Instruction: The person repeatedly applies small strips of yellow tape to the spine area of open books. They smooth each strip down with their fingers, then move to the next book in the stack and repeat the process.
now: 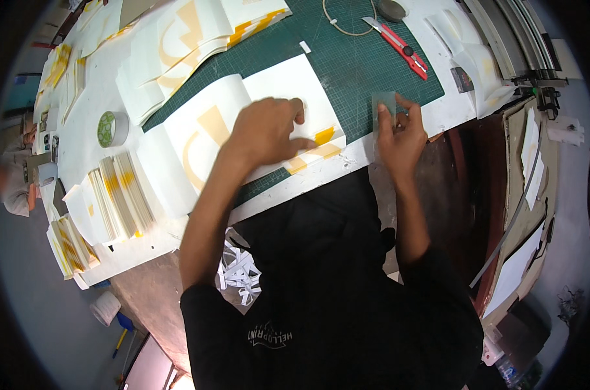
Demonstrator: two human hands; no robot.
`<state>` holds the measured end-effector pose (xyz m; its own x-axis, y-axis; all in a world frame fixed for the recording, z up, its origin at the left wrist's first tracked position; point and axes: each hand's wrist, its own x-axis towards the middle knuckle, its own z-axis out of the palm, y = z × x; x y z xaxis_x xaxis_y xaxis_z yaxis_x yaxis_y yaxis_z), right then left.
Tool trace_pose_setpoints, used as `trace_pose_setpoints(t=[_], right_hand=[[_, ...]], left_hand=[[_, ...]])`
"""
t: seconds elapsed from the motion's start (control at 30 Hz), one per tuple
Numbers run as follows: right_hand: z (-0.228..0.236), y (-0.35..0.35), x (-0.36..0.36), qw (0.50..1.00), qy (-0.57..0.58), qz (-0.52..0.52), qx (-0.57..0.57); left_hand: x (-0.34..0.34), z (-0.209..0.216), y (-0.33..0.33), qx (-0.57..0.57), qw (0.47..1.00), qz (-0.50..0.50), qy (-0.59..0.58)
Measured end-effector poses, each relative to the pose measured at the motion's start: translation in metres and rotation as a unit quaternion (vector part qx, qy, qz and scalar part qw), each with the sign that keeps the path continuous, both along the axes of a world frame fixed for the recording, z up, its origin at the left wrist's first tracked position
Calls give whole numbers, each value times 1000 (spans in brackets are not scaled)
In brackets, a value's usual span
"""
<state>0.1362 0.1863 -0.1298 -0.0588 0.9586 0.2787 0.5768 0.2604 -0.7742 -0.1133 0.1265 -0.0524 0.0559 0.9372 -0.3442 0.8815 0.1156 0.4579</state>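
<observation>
A white printed paper cover (292, 78) with pale orange shapes lies unfolded on the green cutting mat (347, 78). Its near right edge has a yellow and orange strip that looks folded. Just above the paper hovers or rests my left hand (262, 130), thumb and index finger apart and nothing visible between them; whether it touches cannot be made out. At the table's front edge, right of the paper, my right hand (401, 136) pinches a small translucent flat piece (381, 103) between thumb and fingers.
A red utility knife (402, 51) lies on the mat, near a dark round object (392, 10). Stacked printed sheets (184, 42) cover the back left. A tape roll (113, 129) and paper bundles (122, 195) stand at left. Paper strips (240, 273) lie below the table.
</observation>
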Motion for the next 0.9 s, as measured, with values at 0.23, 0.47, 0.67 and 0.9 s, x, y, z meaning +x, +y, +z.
trace_pose_setpoints(t=[0.23,0.47,0.67,0.9], right_hand=[[-21,30,-7,996,76,38,41],[-13,25,-7,995,92,44,4],[-12,23,-9,994,76,72,16],[-19,26,-5,991,102,87,26]], left_hand=[[23,-14,-29,35,995,42,-81],[-6,31,-60,181,927,206,-255],[-102,82,-72,575,654,439,-219],[-138,140,54,645,753,109,79]])
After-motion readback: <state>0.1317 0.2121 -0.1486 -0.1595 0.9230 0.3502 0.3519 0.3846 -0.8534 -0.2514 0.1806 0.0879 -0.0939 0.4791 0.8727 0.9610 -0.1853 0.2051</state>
